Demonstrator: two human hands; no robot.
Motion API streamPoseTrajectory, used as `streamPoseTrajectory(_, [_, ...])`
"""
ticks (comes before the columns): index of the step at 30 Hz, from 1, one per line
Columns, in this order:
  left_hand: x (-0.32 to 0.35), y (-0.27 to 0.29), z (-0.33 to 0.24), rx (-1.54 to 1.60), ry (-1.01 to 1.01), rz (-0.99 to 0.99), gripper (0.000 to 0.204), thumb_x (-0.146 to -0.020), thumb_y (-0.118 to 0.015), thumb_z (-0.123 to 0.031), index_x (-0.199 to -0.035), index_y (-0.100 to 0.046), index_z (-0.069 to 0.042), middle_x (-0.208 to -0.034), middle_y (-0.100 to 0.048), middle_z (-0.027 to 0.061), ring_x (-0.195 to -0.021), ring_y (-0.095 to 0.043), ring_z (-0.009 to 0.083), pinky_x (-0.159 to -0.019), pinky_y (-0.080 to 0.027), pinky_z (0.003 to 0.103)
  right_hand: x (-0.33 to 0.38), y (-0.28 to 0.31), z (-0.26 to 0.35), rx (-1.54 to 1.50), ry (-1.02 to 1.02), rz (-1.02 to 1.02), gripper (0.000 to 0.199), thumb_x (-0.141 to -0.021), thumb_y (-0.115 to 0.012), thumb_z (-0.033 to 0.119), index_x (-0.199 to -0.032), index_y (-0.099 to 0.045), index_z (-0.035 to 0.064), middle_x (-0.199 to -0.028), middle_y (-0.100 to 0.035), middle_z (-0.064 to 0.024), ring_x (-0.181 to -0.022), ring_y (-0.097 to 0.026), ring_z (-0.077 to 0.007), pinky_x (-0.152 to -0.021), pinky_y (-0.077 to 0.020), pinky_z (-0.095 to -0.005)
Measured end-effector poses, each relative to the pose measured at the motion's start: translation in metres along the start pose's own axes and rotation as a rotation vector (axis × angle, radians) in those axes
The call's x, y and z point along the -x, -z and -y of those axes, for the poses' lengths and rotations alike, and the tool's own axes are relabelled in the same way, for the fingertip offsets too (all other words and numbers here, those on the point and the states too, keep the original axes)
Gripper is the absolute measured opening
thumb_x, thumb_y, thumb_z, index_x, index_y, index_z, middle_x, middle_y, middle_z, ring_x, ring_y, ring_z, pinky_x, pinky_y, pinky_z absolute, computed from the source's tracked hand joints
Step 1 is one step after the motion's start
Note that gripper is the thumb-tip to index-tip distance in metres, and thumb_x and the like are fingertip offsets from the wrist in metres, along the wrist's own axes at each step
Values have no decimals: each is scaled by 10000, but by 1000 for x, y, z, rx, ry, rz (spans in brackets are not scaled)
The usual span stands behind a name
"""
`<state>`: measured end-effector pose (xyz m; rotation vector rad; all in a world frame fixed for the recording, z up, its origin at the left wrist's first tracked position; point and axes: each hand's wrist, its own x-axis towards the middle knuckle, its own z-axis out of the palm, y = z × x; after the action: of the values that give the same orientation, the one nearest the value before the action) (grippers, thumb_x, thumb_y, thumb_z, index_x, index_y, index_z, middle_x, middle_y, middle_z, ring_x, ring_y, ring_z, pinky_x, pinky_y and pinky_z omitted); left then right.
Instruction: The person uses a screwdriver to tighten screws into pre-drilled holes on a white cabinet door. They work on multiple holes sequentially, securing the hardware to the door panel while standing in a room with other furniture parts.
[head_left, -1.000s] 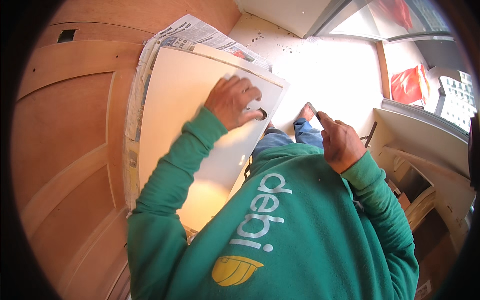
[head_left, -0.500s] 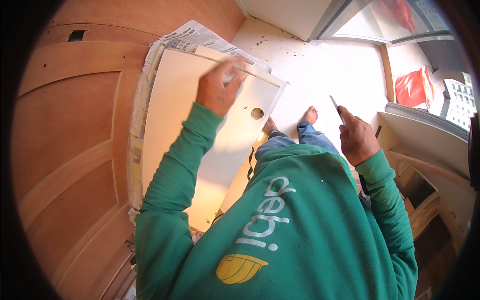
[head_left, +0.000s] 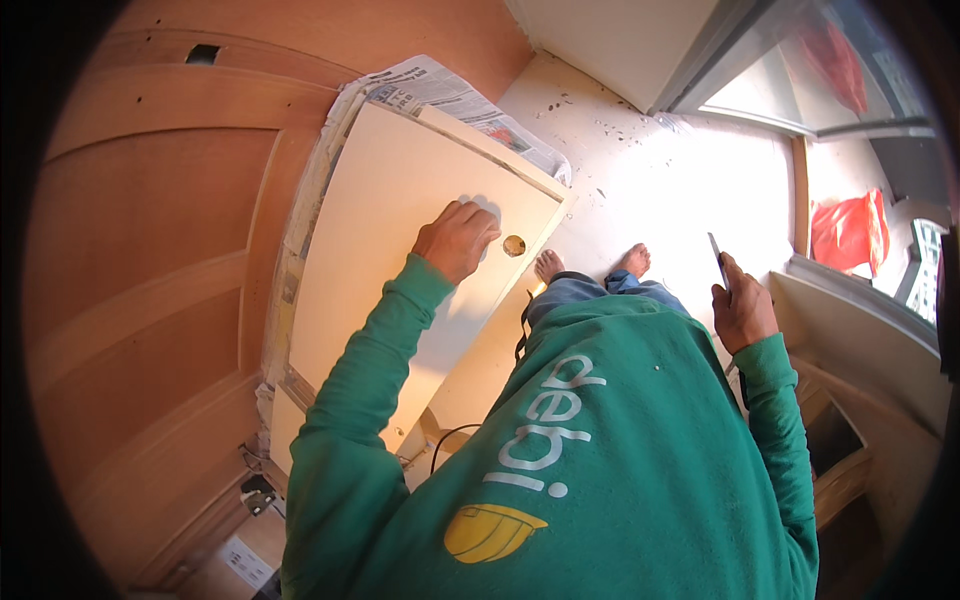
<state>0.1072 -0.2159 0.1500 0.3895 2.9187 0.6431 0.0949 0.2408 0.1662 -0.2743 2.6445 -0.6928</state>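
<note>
My left hand (head_left: 452,243) is closed on a crumpled white cloth (head_left: 486,208) and rests on a cream-coloured panel (head_left: 350,230). A round hole (head_left: 514,246) in the panel lies just right of those fingers. The cloth is partly hidden under the hand, so its full shape does not show. Off to the right, over the pale floor, my right hand (head_left: 744,306) grips a thin, flat-bladed tool (head_left: 717,252). Its blade points up and away from me, and the handle is covered by my fingers.
Newspaper (head_left: 440,88) sticks out beyond the panel's far end. A brown panelled wooden surface (head_left: 165,230) stands along the left. Dark bits (head_left: 570,100) are scattered on the floor. A red cloth (head_left: 850,235) lies by the window frame, and shelving (head_left: 840,430) stands at right.
My left hand, with the white cloth, has come down and nearer from the panel's far edge to beside the hole. The whole view has shifted slightly; my right hand keeps its tool.
</note>
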Motion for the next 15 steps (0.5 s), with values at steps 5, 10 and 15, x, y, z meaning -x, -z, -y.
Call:
streamPoseTrajectory(5, [-62, 24, -22, 337, 145, -388, 174, -1017, -658, -196, -1101, -693, -47, -1116, -716, 147, -1054, -668, 381, -900, -560, 448, -28, 3, -5, 4, 216, 25, 510, -909, -592, -3, -1416, -544, -34, -915, -693, -296, -896, -672, -461, -809, -550, -532])
streamPoseTrajectory(10, [-44, 44, -36, 209, 61, -324, 353, -976, -735, -268, -1262, -660, -76, -1264, -677, 136, -1133, -650, 348, -911, -558, 451, -38, 18, 36, -118, 362, 63, 481, -961, -547, 33, -1438, -573, -20, -813, -677, -221, -674, -681, -335, -631, -565, -435])
streamPoseTrajectory(15, [46, 5, -38, -6, 200, -159, 918, -725, -928, -434, -1484, -521, -116, -1596, -400, 194, -1436, -415, 404, -1086, -444, 567, -40, 45, 135, -500, -169, 596, 440, -1047, -473, 106, -1464, -579, 16, -752, -649, -54, -552, -634, -142, -495, -525, -319])
